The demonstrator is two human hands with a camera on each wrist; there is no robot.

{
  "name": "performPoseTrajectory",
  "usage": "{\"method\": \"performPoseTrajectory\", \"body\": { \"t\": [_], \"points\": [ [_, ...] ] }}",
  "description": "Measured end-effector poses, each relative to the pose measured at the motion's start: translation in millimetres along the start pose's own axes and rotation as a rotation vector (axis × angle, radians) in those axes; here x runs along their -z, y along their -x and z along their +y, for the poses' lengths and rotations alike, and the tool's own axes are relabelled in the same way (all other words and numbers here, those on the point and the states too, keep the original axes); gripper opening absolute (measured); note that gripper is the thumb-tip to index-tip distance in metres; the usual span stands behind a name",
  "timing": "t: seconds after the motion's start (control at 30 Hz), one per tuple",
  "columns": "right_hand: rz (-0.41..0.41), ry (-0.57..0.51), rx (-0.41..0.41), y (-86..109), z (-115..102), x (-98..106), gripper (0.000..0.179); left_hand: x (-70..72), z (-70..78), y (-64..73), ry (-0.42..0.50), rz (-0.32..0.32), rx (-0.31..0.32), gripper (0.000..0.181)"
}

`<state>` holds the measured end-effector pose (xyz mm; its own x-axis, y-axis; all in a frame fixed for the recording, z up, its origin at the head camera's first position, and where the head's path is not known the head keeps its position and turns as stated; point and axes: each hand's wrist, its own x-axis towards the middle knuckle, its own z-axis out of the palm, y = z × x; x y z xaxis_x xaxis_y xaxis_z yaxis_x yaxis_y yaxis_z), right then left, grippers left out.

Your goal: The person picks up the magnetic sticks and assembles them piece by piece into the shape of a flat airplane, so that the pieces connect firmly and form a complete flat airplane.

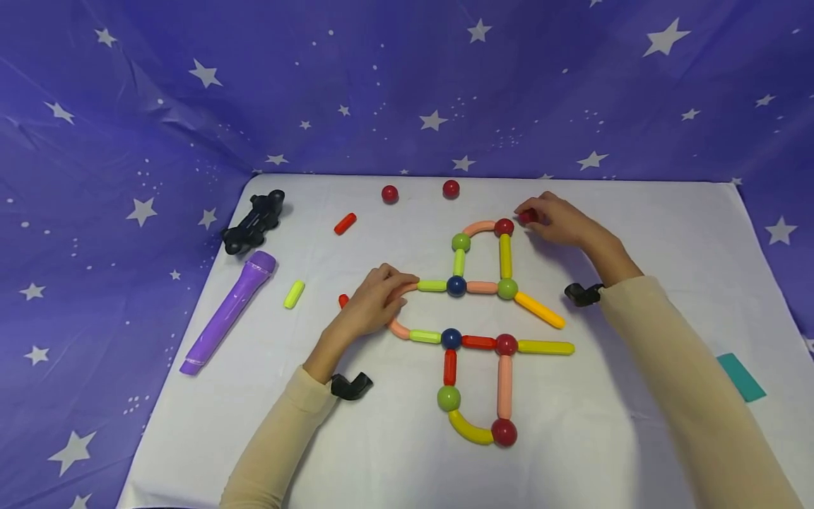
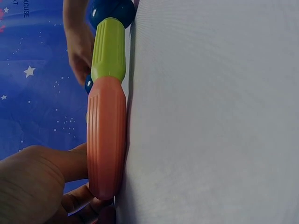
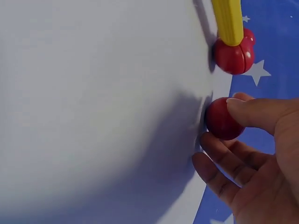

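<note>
My left hand holds a curved salmon magnetic stick at the left end of a flat figure of sticks and balls. In the left wrist view the thumb lies behind that stick, with fingers by its lower end. A lime stick joins it to a navy ball. Between thumb and fingers my right hand pinches a red ball, low over the white table. Just left of it is the figure's upper red ball, atop a yellow stick.
Two loose red balls lie at the back. A short red stick, a lime stick, a purple tube and a black jointed object are at left. A teal flat piece lies at right. A starry cloth hangs behind the table.
</note>
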<state>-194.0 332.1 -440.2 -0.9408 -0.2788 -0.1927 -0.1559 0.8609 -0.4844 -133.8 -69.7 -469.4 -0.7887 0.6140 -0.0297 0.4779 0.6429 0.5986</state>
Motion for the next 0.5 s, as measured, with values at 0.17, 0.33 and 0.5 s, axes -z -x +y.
{"method": "performPoseTrajectory", "body": {
  "t": [0.17, 0.33, 0.5],
  "points": [
    [0.006, -0.005, -0.025, 37.1, 10, -7, 0.035, -1.2, 0.5, -1.0, 0.0, -0.004, -0.006, 0.042],
    [0.026, -0.036, 0.0, 84.5, 15, -16, 0.033, -1.2, 0.8, -1.9, -0.003, -0.01, -0.001, 0.042],
    [0.047, -0.054, 0.012, 131.9, 14, -30, 0.031, -0.5, 0.1, -0.9, 0.0, -0.009, -0.008, 0.041]
  ]
}}
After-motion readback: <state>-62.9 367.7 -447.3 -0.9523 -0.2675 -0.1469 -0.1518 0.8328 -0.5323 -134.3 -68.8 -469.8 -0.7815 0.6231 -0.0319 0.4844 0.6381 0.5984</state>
